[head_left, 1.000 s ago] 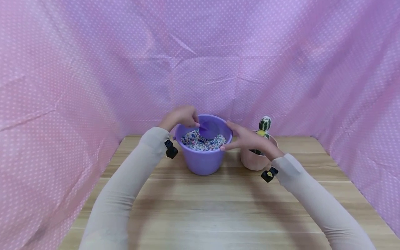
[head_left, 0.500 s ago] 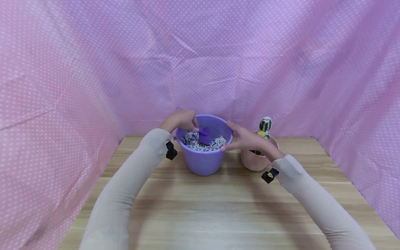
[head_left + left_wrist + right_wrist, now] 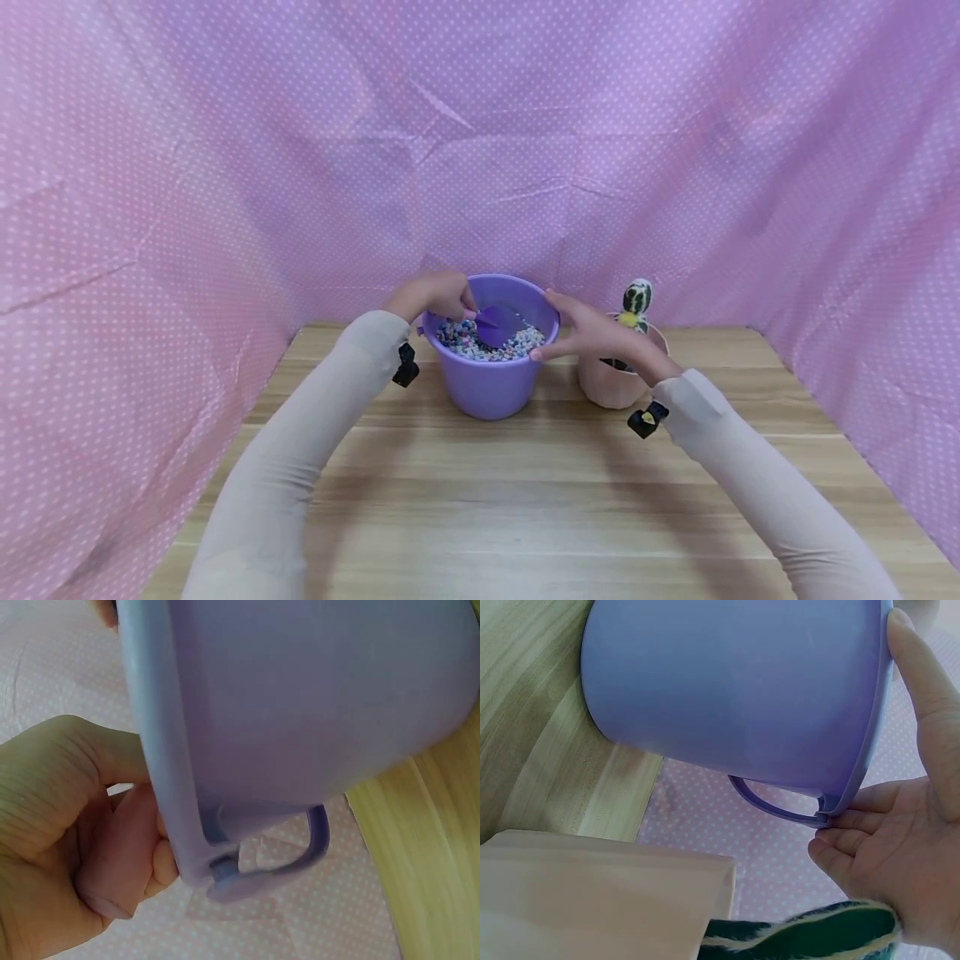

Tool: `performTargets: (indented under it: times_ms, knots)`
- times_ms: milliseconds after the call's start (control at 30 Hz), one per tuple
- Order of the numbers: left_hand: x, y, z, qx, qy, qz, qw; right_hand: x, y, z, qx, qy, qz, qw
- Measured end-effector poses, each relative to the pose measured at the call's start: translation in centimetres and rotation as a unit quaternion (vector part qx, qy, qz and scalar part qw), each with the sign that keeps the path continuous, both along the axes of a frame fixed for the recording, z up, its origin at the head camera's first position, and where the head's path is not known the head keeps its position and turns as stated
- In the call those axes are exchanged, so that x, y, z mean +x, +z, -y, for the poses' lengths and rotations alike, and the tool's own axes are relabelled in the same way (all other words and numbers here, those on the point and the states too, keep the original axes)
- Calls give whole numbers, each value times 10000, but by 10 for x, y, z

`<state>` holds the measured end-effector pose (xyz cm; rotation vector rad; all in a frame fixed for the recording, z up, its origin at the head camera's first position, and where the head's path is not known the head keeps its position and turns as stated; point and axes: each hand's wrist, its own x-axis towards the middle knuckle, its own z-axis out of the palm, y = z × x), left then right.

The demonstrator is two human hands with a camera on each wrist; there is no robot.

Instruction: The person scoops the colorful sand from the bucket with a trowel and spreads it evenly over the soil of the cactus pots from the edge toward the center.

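A purple bucket (image 3: 489, 387) stands upright on the table with small multicoloured beads (image 3: 459, 333) inside. My left hand (image 3: 438, 294), over the bucket's left rim, grips the pink handle of a shovel (image 3: 492, 327). Its purple blade lies in the beads, partly buried. From the left wrist, the thick end of the pink handle shows in my palm. My right hand (image 3: 596, 335) spreads across the right rim. In the right wrist view its thumb (image 3: 915, 664) touches the rim, and its other fingers rest by the hinge of the bucket's carrying handle (image 3: 772, 810).
Right of the bucket, under my right forearm, stands a pale pink pot (image 3: 611, 387) with a green-and-white cactus (image 3: 636, 298). A wood-grain table (image 3: 480, 500) lies beneath. Pink dotted cloth (image 3: 480, 167) hangs behind and at both sides.
My left hand has moved down, and the shovel's blade has gone from above the beads down into them. The right hand and the bucket stay about where they were.
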<state>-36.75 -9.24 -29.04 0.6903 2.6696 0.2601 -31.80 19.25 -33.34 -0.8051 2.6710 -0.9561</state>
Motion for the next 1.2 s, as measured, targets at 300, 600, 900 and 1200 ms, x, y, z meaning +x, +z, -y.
performTargets:
  times_ms: [300,600,900,1200]
  knots:
    - [1,2,-2,-94,128,224,9996,2,-2,2,-133,-20,195,9997]
    - [6,-2,-3,-760,-327,-527,9952,0,-3,1,-15,-17,44,10000]
    - [1,-5,2,42,-393,176,9991,1,0,0,-25,-111,119,9999]
    - [-2,-7,8,606,8,1118,9919,1,0,1,-19,-65,73,10000]
